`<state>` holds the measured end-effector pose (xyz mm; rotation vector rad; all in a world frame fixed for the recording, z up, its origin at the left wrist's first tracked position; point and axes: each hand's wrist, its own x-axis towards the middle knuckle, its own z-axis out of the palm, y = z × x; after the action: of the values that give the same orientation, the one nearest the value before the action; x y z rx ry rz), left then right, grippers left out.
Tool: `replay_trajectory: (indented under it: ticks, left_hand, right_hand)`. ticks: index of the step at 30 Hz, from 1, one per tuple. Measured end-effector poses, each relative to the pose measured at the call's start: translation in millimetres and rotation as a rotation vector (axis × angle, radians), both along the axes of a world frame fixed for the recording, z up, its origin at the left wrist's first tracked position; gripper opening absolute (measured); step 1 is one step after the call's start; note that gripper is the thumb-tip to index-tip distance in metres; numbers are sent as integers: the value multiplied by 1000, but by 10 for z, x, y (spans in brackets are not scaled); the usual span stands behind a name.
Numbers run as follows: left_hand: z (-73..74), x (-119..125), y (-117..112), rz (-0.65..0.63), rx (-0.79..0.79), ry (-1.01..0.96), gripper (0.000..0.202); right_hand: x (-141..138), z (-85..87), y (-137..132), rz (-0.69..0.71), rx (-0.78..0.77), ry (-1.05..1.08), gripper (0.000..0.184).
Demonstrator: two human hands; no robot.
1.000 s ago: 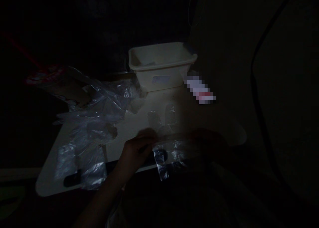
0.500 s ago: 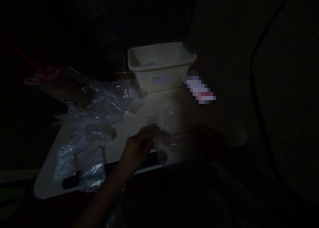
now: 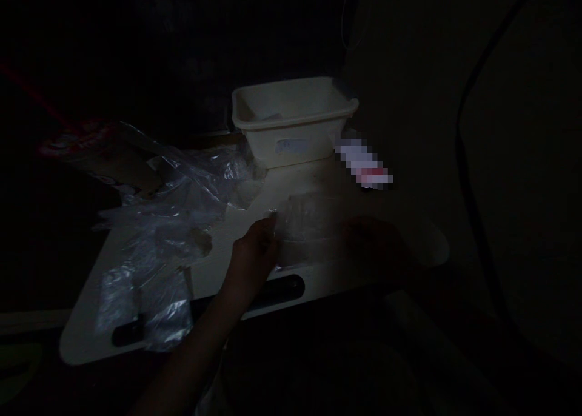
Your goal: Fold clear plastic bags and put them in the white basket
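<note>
My left hand [image 3: 254, 243] is closed, thumb and fingers pinching the left edge of a clear plastic bag [image 3: 304, 222]. The bag is spread out over the white tabletop [image 3: 286, 182] and looks smeared, so its exact outline is hard to make out. At its right edge is my right hand [image 3: 375, 237], in deep shadow; its fingers seem closed on the bag, though they show only dimly. Below the bag a dark slot [image 3: 284, 287] shows near the table's front edge.
Behind the hands stands a cream plastic tub [image 3: 295, 149] with a label. A lit, pixelated screen [image 3: 364, 164] lies right of it. Clear plastic bags [image 3: 168, 301] are heaped on the left, beside a cup [image 3: 118, 167] with a red straw. A dark cable [image 3: 464, 149] hangs at right.
Both hands have moved the bag up and away from the table's front edge, uncovering the dark slot. The bag now lies farther in over the tabletop.
</note>
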<state>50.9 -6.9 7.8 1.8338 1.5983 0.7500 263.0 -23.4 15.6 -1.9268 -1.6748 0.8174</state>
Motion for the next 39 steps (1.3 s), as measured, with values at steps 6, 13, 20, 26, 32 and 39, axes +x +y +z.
replay_trajectory:
  ticks: [6,13,20,26,32,39]
  left_hand:
    - [-4,-84,-25,63,156,64,35]
    - [-38,-21,-71,-302,408,422,35]
    - [-100,-5,-98,-417,300,658,43]
    - [-100,-61,-118,-393,305,733,53]
    - [-118,-45,-123,-376,320,745,57]
    - [-93,-64,-109,-421,300,681,48]
  right_hand:
    - [-5,24,5,-49,-36,98,34]
    - [-29,59,7,-70,-70,131,31]
    - [-10,-9,11,-50,-38,148,28]
    - [21,-53,-9,-28,3,39,28]
    - [86,50,-13,-121,206,-86,29]
    - [-446,0,75,429,499,-293,39]
